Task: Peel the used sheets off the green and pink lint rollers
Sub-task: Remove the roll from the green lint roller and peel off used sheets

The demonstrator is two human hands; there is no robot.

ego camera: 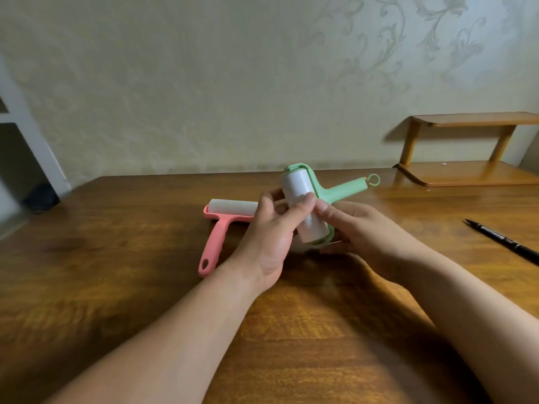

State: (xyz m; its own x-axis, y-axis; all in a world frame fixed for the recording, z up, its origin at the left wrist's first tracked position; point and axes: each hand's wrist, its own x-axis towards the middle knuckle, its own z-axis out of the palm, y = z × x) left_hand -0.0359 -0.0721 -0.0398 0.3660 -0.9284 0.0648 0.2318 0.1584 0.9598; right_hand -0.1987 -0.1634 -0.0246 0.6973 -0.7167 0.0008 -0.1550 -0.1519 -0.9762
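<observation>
The green lint roller is held up over the wooden table, its white sticky roll pointing toward me and its handle with a ring pointing right and away. My left hand pinches the roll's surface with thumb and fingers. My right hand supports the roller from the right, its thumb pressed against the roll. The pink lint roller lies flat on the table to the left behind my left hand, roll at the far end, handle toward me.
A black pen lies on the table at the right. A small wooden two-tier shelf stands at the back right against the patterned wall. A white door frame is at the far left.
</observation>
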